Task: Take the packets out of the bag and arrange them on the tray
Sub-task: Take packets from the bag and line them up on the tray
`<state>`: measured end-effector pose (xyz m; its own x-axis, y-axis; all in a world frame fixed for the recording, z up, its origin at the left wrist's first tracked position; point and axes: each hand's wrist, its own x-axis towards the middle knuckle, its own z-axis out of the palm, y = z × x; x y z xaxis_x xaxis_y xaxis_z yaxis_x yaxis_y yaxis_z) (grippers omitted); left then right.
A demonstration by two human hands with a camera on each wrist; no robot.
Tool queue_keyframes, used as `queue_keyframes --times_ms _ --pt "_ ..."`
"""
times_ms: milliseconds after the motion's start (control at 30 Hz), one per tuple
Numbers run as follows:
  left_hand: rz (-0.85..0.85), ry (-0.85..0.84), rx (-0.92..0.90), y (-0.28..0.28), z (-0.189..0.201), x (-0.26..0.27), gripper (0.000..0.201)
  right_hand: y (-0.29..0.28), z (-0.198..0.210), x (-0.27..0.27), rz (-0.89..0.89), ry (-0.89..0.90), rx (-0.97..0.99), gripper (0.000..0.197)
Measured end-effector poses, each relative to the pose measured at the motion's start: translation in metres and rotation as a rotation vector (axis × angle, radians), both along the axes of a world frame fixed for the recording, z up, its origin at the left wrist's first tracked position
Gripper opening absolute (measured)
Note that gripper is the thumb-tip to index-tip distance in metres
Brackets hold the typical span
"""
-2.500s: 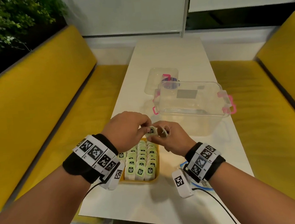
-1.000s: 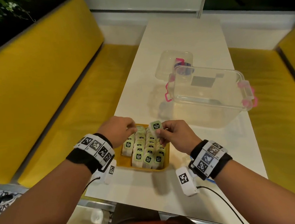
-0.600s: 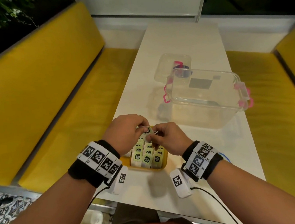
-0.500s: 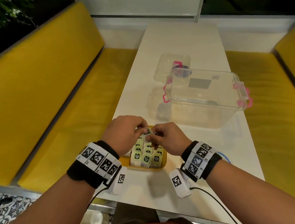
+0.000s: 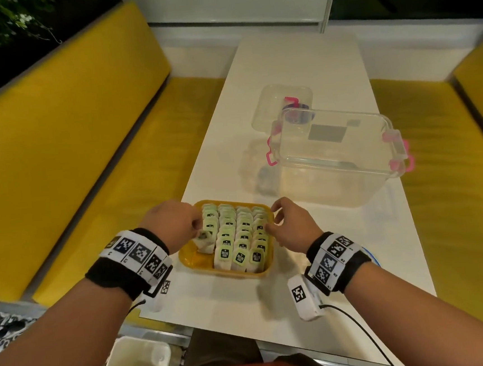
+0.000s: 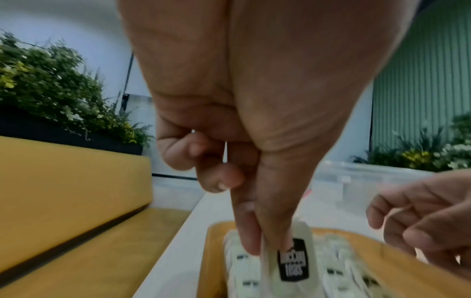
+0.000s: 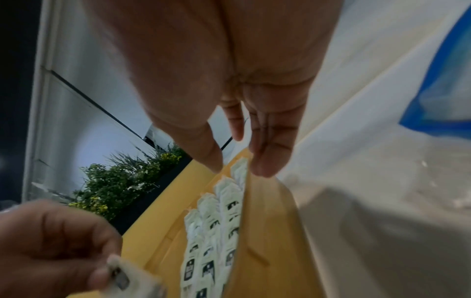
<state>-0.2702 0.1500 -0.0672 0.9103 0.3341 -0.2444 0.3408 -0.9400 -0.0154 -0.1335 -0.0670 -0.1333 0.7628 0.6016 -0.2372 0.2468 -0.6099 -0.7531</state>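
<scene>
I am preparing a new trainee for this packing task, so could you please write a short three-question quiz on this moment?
1. True or false: the left hand pinches a pale green tea packet with a black label over the shallow yellow plastic tray.
2. Which row of packets stops short of the tray's near edge? A) the leftmost B) the rightmost C) none
3. Fill in: the clear plastic storage box with pink latches stands on the white table, to the tray's far ____.

Key: 1 true; 2 A; 3 right.
</scene>
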Motion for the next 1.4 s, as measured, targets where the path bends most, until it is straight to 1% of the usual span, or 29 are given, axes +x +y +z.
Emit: queue_keyframes --times_ms 100,200,267,433,600,633,700,767,833,867,933,1033,1067,1133,1200,1233,1267,1333,1400 --pt "-0.022 0.159 0.031 -0.001 -0.017 0.007 0.009 -0.002 -0.003 0.001 0.041 0.092 -0.116 0.040" --pt "-0.040 0.292 0.082 -0.002 -0.032 0.019 0.020 -0.001 -0.004 0.000 0.033 0.209 -0.090 0.040" --pt "-0.038 0.319 0.111 -0.004 -0.038 0.028 0.022 -0.001 -0.003 -0.001 0.019 0.248 -0.063 0.041" --pt "0.030 0.289 0.126 -0.006 -0.051 0.042 0.016 -0.001 0.000 -0.002 0.009 0.261 -0.047 0.041" --pt "0.035 0.254 0.083 -0.006 -0.049 0.044 0.014 -0.010 0.002 0.001 -0.009 0.234 -0.034 0.048" --pt "0.026 0.229 0.078 -0.007 -0.046 0.045 0.015 -0.014 0.003 0.003 -0.026 0.232 -0.012 0.047" --pt "0.026 0.117 0.045 -0.014 -0.035 0.048 0.017 -0.025 0.006 0.009 -0.061 0.234 0.036 0.038" --pt "0.024 -0.033 -0.028 -0.031 -0.019 0.056 0.015 -0.040 0.009 0.016 -0.082 0.214 0.068 0.028" --pt "-0.020 -0.166 -0.142 -0.056 -0.004 0.067 0.014 -0.057 0.014 0.022 -0.100 0.175 0.105 0.021" --pt "-0.057 -0.207 -0.213 -0.071 0.002 0.073 0.014 -0.066 0.016 0.024 -0.114 0.150 0.120 0.022" --pt "-0.146 -0.234 -0.315 -0.104 0.006 0.084 0.016 -0.087 0.019 0.029 -0.147 0.081 0.119 0.026" --pt "-0.278 -0.230 -0.353 -0.154 -0.004 0.098 0.016 -0.120 0.019 0.031 -0.182 -0.055 0.074 0.020" --pt "-0.306 -0.205 -0.372 -0.168 -0.011 0.103 0.016 -0.131 0.018 0.031 -0.182 -0.088 0.040 0.017" --pt "-0.356 -0.106 -0.381 -0.194 -0.030 0.110 0.017 -0.151 0.011 0.028 -0.149 -0.134 -0.054 0.015" --pt "-0.398 0.007 -0.331 -0.213 -0.050 0.113 0.020 -0.167 -0.001 0.023 -0.133 -0.166 -0.134 0.011" --pt "-0.403 0.046 -0.313 -0.220 -0.059 0.114 0.023 -0.174 -0.008 0.020 -0.133 -0.169 -0.180 0.012" --pt "-0.393 0.067 -0.306 -0.225 -0.066 0.114 0.027 -0.180 -0.014 0.015 -0.128 -0.155 -0.243 0.017" --pt "-0.324 0.075 -0.349 -0.231 -0.075 0.115 0.035 -0.187 -0.025 0.007 -0.096 -0.091 -0.330 0.037" --pt "-0.225 0.068 -0.465 -0.235 -0.079 0.114 0.043 -0.192 -0.030 0.003 -0.076 -0.013 -0.318 0.059"
